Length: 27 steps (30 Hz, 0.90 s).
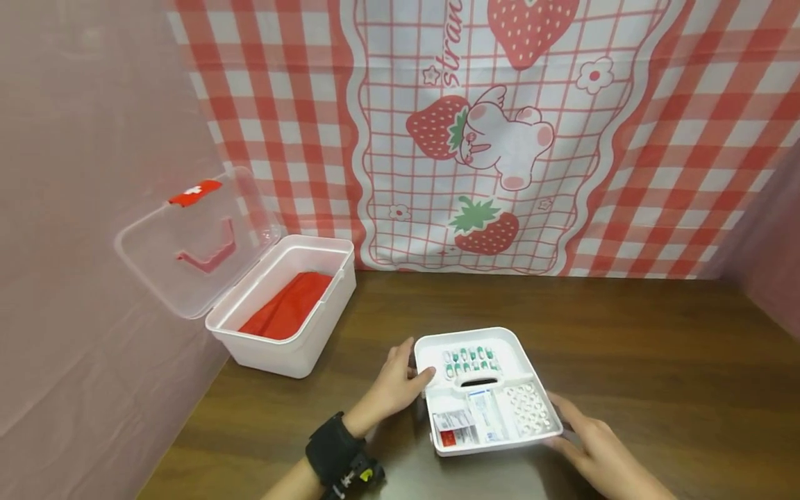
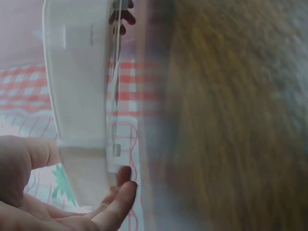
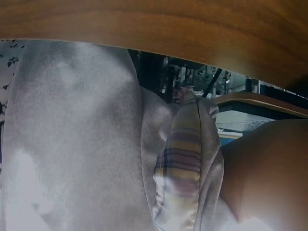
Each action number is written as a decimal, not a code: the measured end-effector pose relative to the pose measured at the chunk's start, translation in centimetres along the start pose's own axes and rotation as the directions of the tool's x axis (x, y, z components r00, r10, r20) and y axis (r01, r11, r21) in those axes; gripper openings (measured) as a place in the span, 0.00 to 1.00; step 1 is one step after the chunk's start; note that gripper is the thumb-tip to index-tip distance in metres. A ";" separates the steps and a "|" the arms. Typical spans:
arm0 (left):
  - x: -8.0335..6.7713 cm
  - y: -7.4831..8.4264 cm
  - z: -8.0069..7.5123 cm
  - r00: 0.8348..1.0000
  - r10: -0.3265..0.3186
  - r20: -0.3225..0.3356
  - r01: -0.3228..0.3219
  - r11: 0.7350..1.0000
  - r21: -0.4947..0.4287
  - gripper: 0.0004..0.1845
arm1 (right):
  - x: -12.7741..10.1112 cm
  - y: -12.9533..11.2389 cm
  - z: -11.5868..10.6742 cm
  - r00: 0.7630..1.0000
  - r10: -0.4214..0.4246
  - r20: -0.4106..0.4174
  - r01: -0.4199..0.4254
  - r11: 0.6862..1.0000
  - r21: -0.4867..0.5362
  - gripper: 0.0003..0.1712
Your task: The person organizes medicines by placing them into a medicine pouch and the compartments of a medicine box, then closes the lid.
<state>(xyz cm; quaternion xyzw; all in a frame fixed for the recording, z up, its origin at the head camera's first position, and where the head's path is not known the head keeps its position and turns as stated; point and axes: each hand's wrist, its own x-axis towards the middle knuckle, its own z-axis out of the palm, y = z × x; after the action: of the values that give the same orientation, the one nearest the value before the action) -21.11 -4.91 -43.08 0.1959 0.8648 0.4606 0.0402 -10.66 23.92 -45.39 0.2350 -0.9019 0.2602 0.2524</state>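
Note:
Both hands hold a white compartment tray (image 1: 514,347) over the near part of the table. My left hand (image 1: 395,382) grips its left side, thumb over the rim and fingers below. In the left wrist view the tray (image 2: 79,96) shows edge-on, the left fingers (image 2: 122,202) curled at its underside. My right hand (image 1: 590,441) grips the lower right corner. Inside lie a blister pack of green-and-white capsules (image 1: 469,362), a blister pack of white tablets (image 1: 528,410), flat white packets (image 1: 486,415) and a small packet with a red patch (image 1: 459,436).
A white plastic box (image 1: 325,333) stands at the back left, its clear lid (image 1: 200,243) with a pink handle swung up. Red cloth-like material (image 1: 290,305) lies inside. A checked strawberry curtain (image 1: 300,139) hangs behind the wooden table (image 1: 656,361). The right wrist view shows grey fabric (image 3: 77,134) below the table edge.

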 end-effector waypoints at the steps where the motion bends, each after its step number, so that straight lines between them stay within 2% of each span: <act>1: 0.0 -0.2 -0.2 1.000 -0.004 -0.015 0.003 1.000 -0.029 0.36 | 0.3 0.0 0.0 1.000 0.003 0.007 -0.003 1.000 0.016 0.35; 6: -0.2 -0.9 -1.3 0.995 -0.005 -0.098 -0.010 0.989 -0.149 0.30 | 1.9 -0.2 -0.1 0.999 -0.002 0.044 -0.003 0.993 0.117 0.34; 9: -0.5 -1.1 -2.0 0.990 -0.003 -0.140 -0.020 0.986 -0.163 0.26 | 3.0 -0.2 0.0 0.997 -0.038 0.066 0.026 0.984 0.178 0.34; 15: -1.4 -1.1 -3.6 0.986 -0.043 -0.159 0.013 0.983 -0.182 0.22 | 5.3 0.4 0.1 0.989 -0.088 0.122 0.045 0.946 0.320 0.31; 19: -2.1 -0.9 -4.8 0.981 -0.048 -0.190 0.007 0.978 -0.208 0.20 | 7.2 0.8 0.2 0.981 -0.112 0.158 0.038 0.911 0.411 0.27; 22: -2.4 -0.8 -5.9 0.971 -0.066 -0.228 0.009 0.970 -0.241 0.17 | 8.9 0.8 0.3 0.974 -0.125 0.189 0.017 0.873 0.488 0.25; 27: -2.8 -0.6 -7.9 0.955 -0.123 -0.271 0.023 0.939 -0.343 0.13 | 11.8 0.7 0.5 0.964 -0.116 0.238 -0.046 0.813 0.580 0.23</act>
<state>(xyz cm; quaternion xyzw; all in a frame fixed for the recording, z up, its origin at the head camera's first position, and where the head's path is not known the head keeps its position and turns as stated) -20.74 -12.45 -39.34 0.0844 0.7768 0.6231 -0.0360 -20.19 20.68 -39.16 0.3498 -0.8000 0.4848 0.0518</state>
